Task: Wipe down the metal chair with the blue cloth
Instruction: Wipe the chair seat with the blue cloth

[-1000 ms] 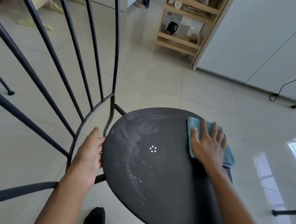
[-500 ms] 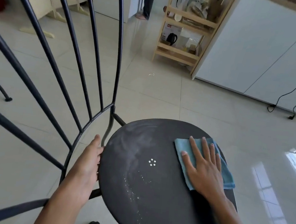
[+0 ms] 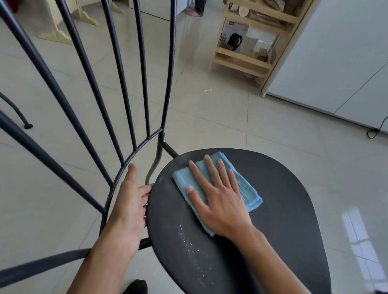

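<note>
The right hand (image 3: 216,201) lies flat, fingers spread, its grip pressing the folded blue cloth (image 3: 243,187) onto the metal chair's (image 3: 275,225) round black seat. The left hand (image 3: 130,209) curls its grip around the seat's left edge. White specks streak the seat near the front. Since half a second ago the cloth has slid from the seat's right side toward the backrest bars (image 3: 116,56).
</note>
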Demonstrator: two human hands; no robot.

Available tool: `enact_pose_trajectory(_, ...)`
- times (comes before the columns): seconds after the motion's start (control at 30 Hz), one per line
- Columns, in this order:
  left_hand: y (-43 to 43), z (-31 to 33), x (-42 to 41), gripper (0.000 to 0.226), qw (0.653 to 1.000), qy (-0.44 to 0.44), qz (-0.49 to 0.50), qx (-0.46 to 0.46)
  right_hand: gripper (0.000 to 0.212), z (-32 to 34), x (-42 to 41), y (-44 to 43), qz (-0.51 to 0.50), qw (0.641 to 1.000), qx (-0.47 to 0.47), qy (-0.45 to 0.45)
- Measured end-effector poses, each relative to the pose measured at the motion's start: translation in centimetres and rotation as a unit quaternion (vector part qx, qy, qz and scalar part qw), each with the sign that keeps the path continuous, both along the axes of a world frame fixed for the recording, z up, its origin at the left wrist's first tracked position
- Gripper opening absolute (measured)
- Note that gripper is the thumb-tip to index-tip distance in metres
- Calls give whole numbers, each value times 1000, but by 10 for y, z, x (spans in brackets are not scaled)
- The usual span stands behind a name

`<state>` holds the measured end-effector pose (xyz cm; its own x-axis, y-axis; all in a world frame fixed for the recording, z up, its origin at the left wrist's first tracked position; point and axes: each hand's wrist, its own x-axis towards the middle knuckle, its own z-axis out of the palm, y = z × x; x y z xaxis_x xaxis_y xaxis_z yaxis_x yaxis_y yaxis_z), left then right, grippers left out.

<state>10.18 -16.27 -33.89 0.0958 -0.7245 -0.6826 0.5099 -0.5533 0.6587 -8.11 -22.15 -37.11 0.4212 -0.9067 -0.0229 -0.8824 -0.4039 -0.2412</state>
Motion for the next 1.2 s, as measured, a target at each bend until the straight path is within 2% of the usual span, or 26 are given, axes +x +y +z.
enact_pose_trajectory(0.07, 0, 1, -1, 89, 1000, -3, -2, 1, 63, 0, -25, 8, -25, 1000, -5, 11)
enact_pose_trajectory(0.17, 2, 5, -1, 85, 1000, -4, -6, -3, 67, -1, -47, -17, -144, 989, -2, 29)
enact_pose_trajectory(0.3, 4, 4, 0, 83, 1000, -4, 1, 2, 65, -6, -10, -56, -235, 972, 15, 23)
enact_pose_trajectory(0.37, 3, 2, 0, 84, 1000, -13, 5, -4, 64, -6, 17, -60, -197, 980, 14, 14)
enact_pose_trajectory(0.43, 4, 1, -1, 84, 1000, -16, 14, -8, 63, -4, 36, -47, -110, 994, 7, 7)
enact_pose_trajectory(0.5, 3, -2, 0, 83, 1000, -17, 19, -14, 61, -2, 37, -24, -33, 999, 2, -3)
enact_pose_trajectory(0.57, 4, -3, 0, 85, 999, -26, 18, -15, 60, -3, 19, -9, -4, 1000, -2, -3)
enact_pose_trajectory(0.63, 4, -1, 0, 83, 999, -47, 9, -16, 61, -3, -6, -12, -40, 999, -17, 9)
enact_pose_trajectory(0.7, 6, 3, 0, 81, 998, -60, 5, -20, 62, -2, -20, -29, -121, 992, -11, 19)
enact_pose_trajectory(0.77, 7, 3, 0, 81, 998, -62, 2, -26, 63, -3, -13, -44, -194, 981, 8, 14)
enact_pose_trajectory(0.83, 7, 4, 1, 81, 998, -64, 3, -27, 63, -4, 9, -50, -224, 974, 19, 8)
enact_pose_trajectory(0.9, 4, 2, 2, 81, 997, -68, 6, -28, 63, -3, 30, -45, -184, 983, 10, 11)
enact_pose_trajectory(1.03, 2, -1, 2, 82, 996, -75, 3, -43, 56, -1, 28, -5, -38, 999, -6, -10)
enact_pose_trajectory(1.1, 1, -4, 2, 82, 996, -74, 4, -41, 54, -1, 12, 2, -44, 999, 8, -13)
enact_pose_trajectory(1.2, 1, -6, 2, 83, 998, -59, 8, -33, 56, -4, 14, -17, -119, 993, 12, -6)
